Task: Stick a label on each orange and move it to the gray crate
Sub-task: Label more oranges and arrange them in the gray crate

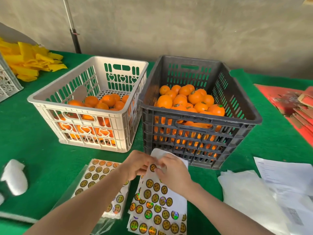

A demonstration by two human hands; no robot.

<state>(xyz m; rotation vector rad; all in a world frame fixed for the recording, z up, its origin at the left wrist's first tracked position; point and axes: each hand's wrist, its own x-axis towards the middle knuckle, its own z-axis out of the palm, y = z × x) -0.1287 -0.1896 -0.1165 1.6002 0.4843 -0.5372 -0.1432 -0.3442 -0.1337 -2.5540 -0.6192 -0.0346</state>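
Observation:
A white crate (50, 106) on the left holds unlabeled oranges (106, 100). Beside it the gray crate (250, 119) is heaped with oranges (194, 99), some showing round labels. In front of the crates, my left hand (135, 165) and my right hand (174, 172) both pinch the top of a white label sheet (160, 197). One round gold label (153, 167) sits between my fingertips. More label sheets (100, 173) lie in a clear bag to the left.
Green cloth (33, 141) covers the table. Yellow strips (30, 61) are piled at the back left next to another crate's corner (8, 82). White foam (15, 177) lies left, white papers (271, 192) right, and red cardboard (291, 106) far right.

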